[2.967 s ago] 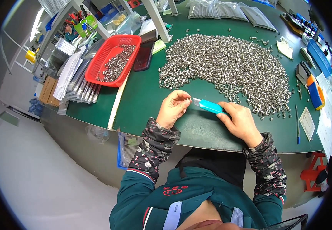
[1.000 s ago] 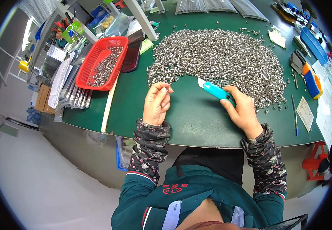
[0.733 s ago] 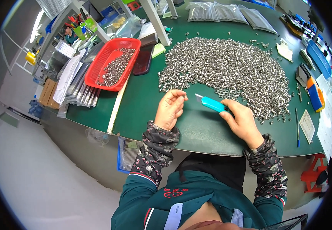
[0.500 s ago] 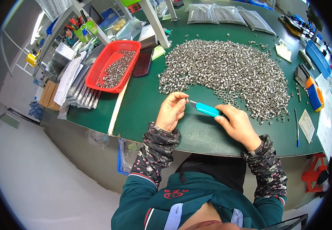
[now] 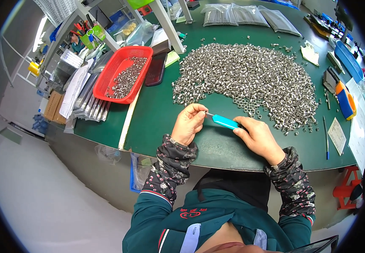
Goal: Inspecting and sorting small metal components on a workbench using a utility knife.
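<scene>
My left hand pinches a small metal ring between thumb and fingertips, above the near part of the green table. Most of the ring is hidden by the fingers. My right hand is closed round the rear of a hand tool with a turquoise handle. Its thin metal tip points left and meets the ring or lies right against it; I cannot tell whether it is inside. Just beyond my hands spreads a big pile of small metal rings, with several lying flat at its near edge.
On the left, a red basket holds more metal rings, beside a dark phone-like slab and stacked bags. Filled clear bags lie at the back. At right are a tape roll, a pen and a label card.
The tool has shifted slightly left and its tip has moved closer to the ring at my left fingertips. My right hand came along a little; both grips stay the same.
</scene>
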### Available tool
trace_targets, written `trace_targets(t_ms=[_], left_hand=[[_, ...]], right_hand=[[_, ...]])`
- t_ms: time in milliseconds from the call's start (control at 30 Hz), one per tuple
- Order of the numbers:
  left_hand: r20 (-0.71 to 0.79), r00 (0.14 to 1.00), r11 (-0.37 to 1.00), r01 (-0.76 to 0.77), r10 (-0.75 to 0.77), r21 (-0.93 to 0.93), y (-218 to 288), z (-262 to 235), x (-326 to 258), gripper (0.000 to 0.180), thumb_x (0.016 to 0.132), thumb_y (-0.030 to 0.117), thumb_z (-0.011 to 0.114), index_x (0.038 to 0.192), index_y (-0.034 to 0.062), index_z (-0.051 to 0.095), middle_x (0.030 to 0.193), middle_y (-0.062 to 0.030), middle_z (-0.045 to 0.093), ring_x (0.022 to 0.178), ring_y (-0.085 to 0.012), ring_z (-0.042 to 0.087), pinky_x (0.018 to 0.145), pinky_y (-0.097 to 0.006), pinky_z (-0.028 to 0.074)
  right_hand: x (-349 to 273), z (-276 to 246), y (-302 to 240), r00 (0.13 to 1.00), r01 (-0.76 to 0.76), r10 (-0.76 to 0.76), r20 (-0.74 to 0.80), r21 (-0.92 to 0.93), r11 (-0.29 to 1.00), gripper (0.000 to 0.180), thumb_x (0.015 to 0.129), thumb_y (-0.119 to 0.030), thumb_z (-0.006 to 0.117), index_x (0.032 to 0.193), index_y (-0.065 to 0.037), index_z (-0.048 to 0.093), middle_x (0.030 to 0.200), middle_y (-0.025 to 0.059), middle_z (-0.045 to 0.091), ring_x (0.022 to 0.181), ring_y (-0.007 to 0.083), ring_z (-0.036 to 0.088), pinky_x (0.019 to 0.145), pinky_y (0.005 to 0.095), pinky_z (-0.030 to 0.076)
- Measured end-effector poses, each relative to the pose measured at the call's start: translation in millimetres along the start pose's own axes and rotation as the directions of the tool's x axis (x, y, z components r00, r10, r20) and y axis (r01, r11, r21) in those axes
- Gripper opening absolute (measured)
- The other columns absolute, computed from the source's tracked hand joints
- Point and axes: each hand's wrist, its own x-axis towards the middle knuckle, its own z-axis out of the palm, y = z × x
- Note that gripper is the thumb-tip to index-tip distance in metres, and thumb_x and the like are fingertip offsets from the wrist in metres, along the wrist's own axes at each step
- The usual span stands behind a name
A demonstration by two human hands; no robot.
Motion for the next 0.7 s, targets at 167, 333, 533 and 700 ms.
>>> trace_targets(t_ms=[167, 333, 533, 700], left_hand=[[-0.024, 1.0, 1.0, 0.009, -0.009, -0.002, -1.2, 2.3, -0.4, 0.011, 0.081, 0.009, 0.051, 0.09, 0.0018, 0.049, 0.07, 0.0003, 0.049, 0.045, 0.0, 0.029, 0.037, -0.014, 0.02], [-0.016, 1.0, 0.999, 0.004, -0.004, 0.036, -3.0, -1.0, -0.4, 0.009, 0.082, 0.009, 0.05, 0.089, 0.0028, 0.05, 0.075, -0.0006, 0.05, 0.046, -0.0008, 0.03, 0.037, -0.014, 0.02], [-0.032, 0.999, 0.996, 0.014, -0.012, 0.089, -1.7, 1.3, -1.0, 0.011, 0.082, 0.011, 0.05, 0.088, 0.0019, 0.049, 0.071, -0.0007, 0.049, 0.046, -0.0007, 0.03, 0.037, -0.013, 0.021], [-0.052, 0.999, 0.994, 0.016, -0.01, 0.112, -1.4, 2.3, -1.5, 0.011, 0.082, 0.012, 0.05, 0.087, 0.0019, 0.05, 0.069, -0.0002, 0.049, 0.045, -0.0001, 0.03, 0.037, -0.014, 0.021]], right_hand=[[0.7, -0.1, 1.6, 1.0, -0.005, 0.005, 0.018, 0.011, 1.0, 0.023, 0.078, -0.022, 0.051, 0.092, -0.004, 0.053, 0.077, 0.0146, 0.056, 0.07, 0.0314, 0.054, 0.06, 0.039, 0.042], [1.0, 0.3, 2.6, 1.0, -0.002, 0.002, 0.011, 0.011, 1.0, 0.023, 0.078, -0.022, 0.051, 0.091, -0.004, 0.054, 0.077, 0.0146, 0.056, 0.07, 0.0317, 0.054, 0.06, 0.0391, 0.042], [0.4, -0.6, 2.6, 1.0, 0.004, -0.004, 0.001, -0.04, 0.999, 0.022, 0.078, -0.022, 0.051, 0.091, -0.005, 0.054, 0.077, 0.0141, 0.056, 0.069, 0.0319, 0.054, 0.06, 0.0396, 0.042], [0.5, 0.1, 3.5, 1.0, 0.02, -0.021, -0.012, -0.086, 0.996, 0.022, 0.077, -0.023, 0.051, 0.092, -0.006, 0.053, 0.075, 0.0131, 0.055, 0.068, 0.0313, 0.054, 0.058, 0.0396, 0.042]])
